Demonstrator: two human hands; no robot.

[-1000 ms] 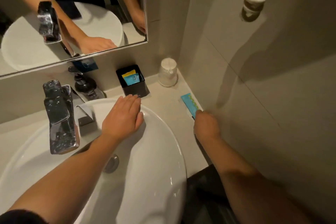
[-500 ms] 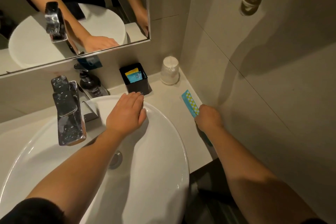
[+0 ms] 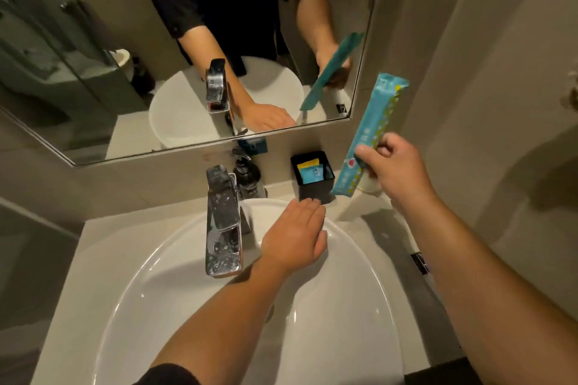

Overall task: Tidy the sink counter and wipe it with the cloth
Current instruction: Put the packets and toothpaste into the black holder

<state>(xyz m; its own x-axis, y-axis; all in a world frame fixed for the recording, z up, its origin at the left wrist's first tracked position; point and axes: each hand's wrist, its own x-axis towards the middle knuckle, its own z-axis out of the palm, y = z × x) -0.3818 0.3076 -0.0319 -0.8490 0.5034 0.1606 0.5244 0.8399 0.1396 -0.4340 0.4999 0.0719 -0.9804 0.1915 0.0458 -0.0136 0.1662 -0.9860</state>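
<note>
Packet lifted, box next

Tap (image 3: 222,222), chrome, squared, water-spotted, stands at basin (image 3: 200,306) rear; basin glossy white, oval. Left hand (image 3: 292,237) lies flat, fingers together, on rim. Black square box (image 3: 312,180) on counter (image 3: 125,228) w/ small sachets inside. Right hand (image 3: 395,170) pinches long teal plastic packet (image 3: 370,134), held up in air above counter. No cloth in view. Risk: slick film could slip from pinch into basin, or packet end could knock box.

Soap dispenser (image 3: 248,175) behind faucet (image 3: 222,219)
</note>
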